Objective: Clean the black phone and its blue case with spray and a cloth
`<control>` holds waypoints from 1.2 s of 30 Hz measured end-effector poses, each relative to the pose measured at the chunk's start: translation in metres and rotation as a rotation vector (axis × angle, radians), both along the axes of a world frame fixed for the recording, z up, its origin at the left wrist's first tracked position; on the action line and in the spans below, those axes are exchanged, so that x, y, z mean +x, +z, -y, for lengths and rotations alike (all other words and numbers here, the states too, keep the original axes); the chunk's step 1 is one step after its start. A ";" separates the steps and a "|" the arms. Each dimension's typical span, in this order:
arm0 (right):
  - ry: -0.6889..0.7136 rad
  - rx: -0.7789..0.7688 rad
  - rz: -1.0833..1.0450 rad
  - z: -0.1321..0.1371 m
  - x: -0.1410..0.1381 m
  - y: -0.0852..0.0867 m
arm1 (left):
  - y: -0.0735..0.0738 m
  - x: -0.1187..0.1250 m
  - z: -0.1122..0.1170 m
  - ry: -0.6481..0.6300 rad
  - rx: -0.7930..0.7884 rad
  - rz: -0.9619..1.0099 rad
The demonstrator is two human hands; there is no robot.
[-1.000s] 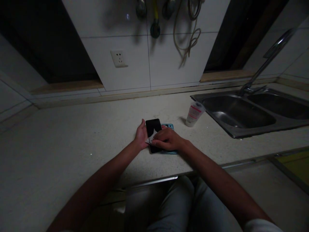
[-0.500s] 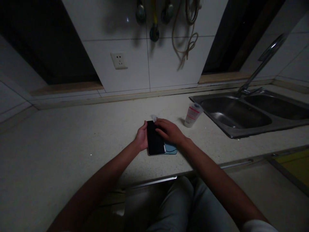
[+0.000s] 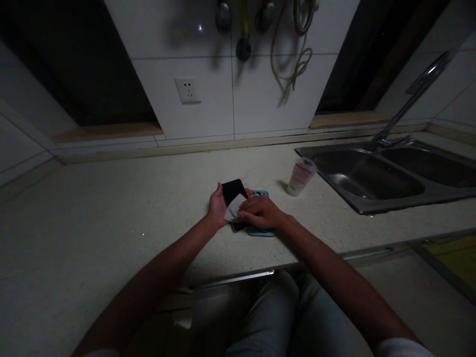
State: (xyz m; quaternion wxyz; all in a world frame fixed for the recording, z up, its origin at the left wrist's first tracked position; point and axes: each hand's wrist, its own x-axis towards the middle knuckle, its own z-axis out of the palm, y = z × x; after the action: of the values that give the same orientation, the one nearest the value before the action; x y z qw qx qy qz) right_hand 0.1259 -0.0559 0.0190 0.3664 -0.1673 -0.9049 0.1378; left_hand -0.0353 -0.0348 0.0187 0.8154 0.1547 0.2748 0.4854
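A dark-screened smartphone [image 3: 232,189] is gripped along its left edge by my left hand [image 3: 216,207], with fingertips showing past its far right side. Between the fingers of my right hand [image 3: 261,212] is a small white wipe [image 3: 234,208], which lies against the lower part of the screen and covers some of it. Under my right hand, a light-blue phone case [image 3: 261,232] rests on the counter, its middle hidden by that hand.
A clear plastic cup [image 3: 299,177] with pink print stands right of my hands on the pale counter [image 3: 122,208]. Beyond it is a double steel sink [image 3: 368,206] with a tall faucet [image 3: 420,89]. A wall socket [image 3: 188,90] and pipe valves [image 3: 243,48] are behind.
My right hand has moved down the phone, bringing the white wipe onto the screen. The phone has tilted, its top turning left, and more of the blue case shows.
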 end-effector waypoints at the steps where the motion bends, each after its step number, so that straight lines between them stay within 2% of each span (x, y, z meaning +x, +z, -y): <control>1: -0.015 -0.006 -0.016 0.000 0.001 0.000 | 0.000 0.000 0.000 0.013 0.004 -0.007; 5: -0.109 0.023 -0.090 -0.003 0.005 0.001 | 0.002 -0.001 0.000 0.011 -0.013 -0.022; 9: -0.316 0.061 -0.102 -0.007 0.008 0.000 | 0.004 -0.003 0.001 0.028 -0.060 -0.061; 12: -0.436 0.003 -0.128 -0.010 0.010 0.001 | 0.002 -0.004 0.001 0.004 -0.095 -0.079; 17: -0.380 -0.082 -0.215 -0.011 0.010 0.003 | 0.000 -0.003 0.001 -0.059 -0.069 -0.024; 24: -0.341 -0.187 -0.237 -0.018 0.009 -0.006 | 0.000 -0.001 0.005 -0.209 -0.052 -0.038; 27: -0.357 -0.331 -0.314 -0.016 0.008 -0.007 | 0.001 -0.002 0.007 -0.248 -0.037 -0.060; 29: -0.355 -0.531 -0.376 -0.014 0.006 -0.006 | 0.001 -0.002 0.009 -0.277 -0.030 -0.089; 32: -0.269 -0.834 -0.428 -0.009 0.003 -0.005 | 0.001 -0.002 0.010 -0.321 -0.006 -0.101; 34: -0.213 -0.912 -0.441 -0.008 0.001 -0.004 | 0.000 -0.002 0.010 -0.340 0.010 -0.088; 36: -0.183 -0.924 -0.445 -0.008 0.000 -0.004 | -0.002 -0.002 0.010 -0.351 0.016 -0.099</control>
State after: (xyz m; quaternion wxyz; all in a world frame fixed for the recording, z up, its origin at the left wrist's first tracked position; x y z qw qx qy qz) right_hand 0.1261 -0.0479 0.0152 0.4485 -0.3568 -0.6314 0.5224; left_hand -0.0374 -0.0447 0.0171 0.8719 0.2307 0.2794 0.3296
